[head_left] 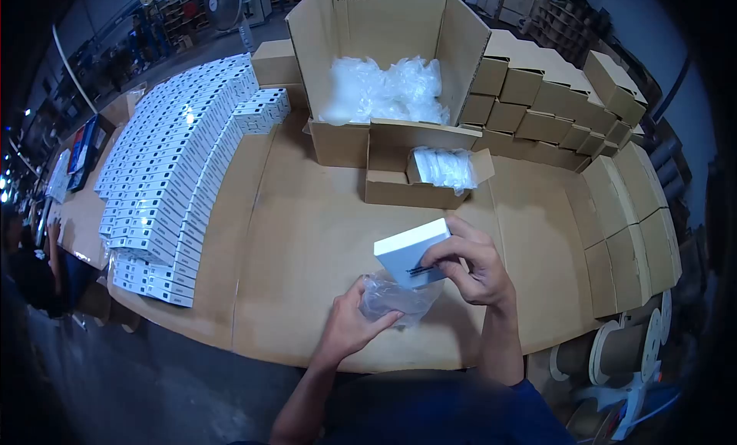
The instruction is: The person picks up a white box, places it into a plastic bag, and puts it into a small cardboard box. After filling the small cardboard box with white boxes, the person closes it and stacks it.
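Passage between white stacks (173,161) and carton (403,194)

Right hand (474,264) grips a white box (413,251), tilted over the bag (399,297) in the left hand (351,322)!

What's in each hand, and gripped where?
Right hand: white box, pinched near its right end, thumb and fingers on it. Left hand: clear plastic bag, held at its left side.
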### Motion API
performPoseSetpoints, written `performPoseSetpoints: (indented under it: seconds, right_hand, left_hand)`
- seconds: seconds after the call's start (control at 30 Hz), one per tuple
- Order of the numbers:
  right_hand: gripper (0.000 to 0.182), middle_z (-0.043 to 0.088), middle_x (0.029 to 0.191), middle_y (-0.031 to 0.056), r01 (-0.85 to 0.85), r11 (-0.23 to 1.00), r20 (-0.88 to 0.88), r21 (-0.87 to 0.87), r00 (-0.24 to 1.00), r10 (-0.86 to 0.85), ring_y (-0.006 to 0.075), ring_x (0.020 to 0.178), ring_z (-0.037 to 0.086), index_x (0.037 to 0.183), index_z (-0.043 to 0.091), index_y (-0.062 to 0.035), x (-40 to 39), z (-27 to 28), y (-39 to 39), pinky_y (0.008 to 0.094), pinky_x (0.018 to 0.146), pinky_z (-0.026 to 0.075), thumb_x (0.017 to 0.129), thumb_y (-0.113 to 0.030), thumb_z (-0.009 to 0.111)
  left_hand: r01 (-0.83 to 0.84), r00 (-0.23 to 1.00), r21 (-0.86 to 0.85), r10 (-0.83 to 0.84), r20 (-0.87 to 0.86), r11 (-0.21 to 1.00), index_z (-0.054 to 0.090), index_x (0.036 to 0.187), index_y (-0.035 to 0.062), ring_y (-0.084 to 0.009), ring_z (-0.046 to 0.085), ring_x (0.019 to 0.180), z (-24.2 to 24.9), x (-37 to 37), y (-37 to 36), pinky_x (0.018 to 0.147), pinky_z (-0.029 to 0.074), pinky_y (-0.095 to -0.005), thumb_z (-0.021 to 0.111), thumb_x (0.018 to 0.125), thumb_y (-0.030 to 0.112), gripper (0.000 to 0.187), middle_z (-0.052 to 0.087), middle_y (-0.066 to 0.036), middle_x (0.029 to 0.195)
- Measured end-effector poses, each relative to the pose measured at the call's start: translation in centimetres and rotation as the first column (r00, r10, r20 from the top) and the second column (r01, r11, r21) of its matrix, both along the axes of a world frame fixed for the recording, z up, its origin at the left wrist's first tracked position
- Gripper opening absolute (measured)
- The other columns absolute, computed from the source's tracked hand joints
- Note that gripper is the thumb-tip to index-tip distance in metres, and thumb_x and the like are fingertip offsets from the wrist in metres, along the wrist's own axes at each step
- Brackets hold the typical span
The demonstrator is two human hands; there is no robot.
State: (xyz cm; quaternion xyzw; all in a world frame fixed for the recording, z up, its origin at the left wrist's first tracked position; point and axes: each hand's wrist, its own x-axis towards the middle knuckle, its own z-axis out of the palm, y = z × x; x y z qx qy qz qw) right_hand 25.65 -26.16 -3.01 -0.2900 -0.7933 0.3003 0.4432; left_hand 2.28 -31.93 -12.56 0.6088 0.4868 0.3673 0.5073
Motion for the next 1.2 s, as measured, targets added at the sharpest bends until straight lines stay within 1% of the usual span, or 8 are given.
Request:
performPoseSetpoints:
  seconds: [0.27,0.4,0.5,0.6,0.7,0.8,0.9,1.2]
  right_hand:
    - [0.040,0.069,0.102,0.0168,-0.187,0.966,-0.069,-0.177,0.982,0.177,0.0320,0.093,0.060,0.101,0.072,0.0039,-1.2,-1.0,0.8,0.0403,0.084,0.048,0.097,-0.029,0.050]
    - [0.037,0.070,0.104,0.0162,-0.176,0.951,-0.153,-0.253,0.978,0.140,0.0292,0.098,0.063,0.107,0.071,0.0043,-1.4,-2.6,0.6,0.0385,0.089,0.048,0.097,-0.023,0.049]
    - [0.042,0.071,0.107,0.0169,-0.080,0.954,-0.118,-0.288,0.992,0.048,0.0289,0.098,0.066,0.110,0.073,0.0034,-1.9,-3.8,0.1,0.0390,0.091,0.049,0.099,-0.027,0.046]
    - [0.038,0.068,0.113,0.0161,-0.091,0.917,-0.116,-0.389,0.992,0.049,0.0282,0.107,0.063,0.118,0.070,0.0026,-1.6,-4.7,-0.1,0.0382,0.098,0.048,0.097,-0.019,0.046]
    - [0.039,0.067,0.118,0.0152,-0.087,0.879,-0.297,-0.470,0.953,-0.065,0.0222,0.113,0.061,0.133,0.062,0.0004,-2.3,-5.7,-0.6,0.0350,0.101,0.048,0.096,-0.009,0.055]
    - [0.042,0.068,0.115,0.0142,-0.083,0.817,-0.525,-0.571,0.802,-0.285,0.0146,0.110,0.062,0.137,0.056,0.0012,-3.0,-7.2,-1.3,0.0292,0.099,0.050,0.095,0.001,0.064]
    - [0.031,0.069,0.110,0.0095,-0.087,0.689,-0.458,-0.719,0.806,-0.376,0.0108,0.101,0.064,0.127,0.059,0.0029,-2.9,-8.9,-2.5,0.0269,0.092,0.052,0.098,-0.005,0.068]
    - [0.012,0.072,0.106,0.0093,0.019,0.750,-0.493,-0.661,0.742,-0.454,0.0116,0.098,0.065,0.109,0.067,0.0040,-3.7,-10.1,-2.9,0.0265,0.089,0.053,0.100,-0.003,0.068]
  left_hand:
    - [-0.037,0.999,0.099,0.035,0.025,0.994,0.060,0.128,-0.0015,-0.0276,0.074,0.107,-0.3,0.2,0.2,0.091,0.058,-0.0406,0.091,0.077,0.023,0.065,0.075,-0.019,0.112]
    - [-0.040,0.998,-0.012,0.041,0.049,0.999,0.057,0.132,-0.0046,-0.0245,0.071,0.110,-1.8,-0.3,0.4,0.095,0.056,-0.0376,0.093,0.077,0.022,0.071,0.072,-0.018,0.118]
    - [-0.017,0.964,0.000,0.016,0.267,1.000,0.054,0.134,-0.0058,-0.0211,0.067,0.114,-1.0,0.3,0.0,0.098,0.054,-0.0356,0.079,0.093,0.022,0.055,0.068,-0.016,0.124]
    - [-0.031,0.720,-0.236,0.186,0.669,0.971,0.053,0.136,-0.0044,-0.0179,0.064,0.115,-3.3,0.7,0.2,0.099,0.052,-0.0345,0.057,0.108,0.022,0.039,0.065,-0.012,0.128]
    - [-0.114,0.694,-0.250,0.257,0.672,0.962,0.052,0.137,-0.0045,-0.0160,0.062,0.114,-3.7,1.2,0.5,0.100,0.051,-0.0338,0.043,0.113,0.022,0.037,0.064,-0.011,0.129]
    - [-0.160,0.660,-0.203,0.258,0.705,0.966,0.052,0.138,-0.0043,-0.0153,0.062,0.113,-4.0,0.9,1.3,0.101,0.049,-0.0326,0.046,0.112,0.023,0.038,0.065,-0.010,0.127]
    - [-0.183,0.729,-0.143,0.232,0.644,0.973,0.054,0.137,-0.0048,-0.0153,0.062,0.113,-3.5,0.3,1.9,0.101,0.049,-0.0320,0.046,0.113,0.023,0.038,0.066,-0.010,0.125]
    - [-0.178,0.878,0.031,0.145,0.455,0.984,0.054,0.140,-0.0070,-0.0198,0.060,0.122,-3.5,-0.4,2.1,0.107,0.045,-0.0355,0.037,0.114,0.031,0.049,0.066,-0.015,0.131]
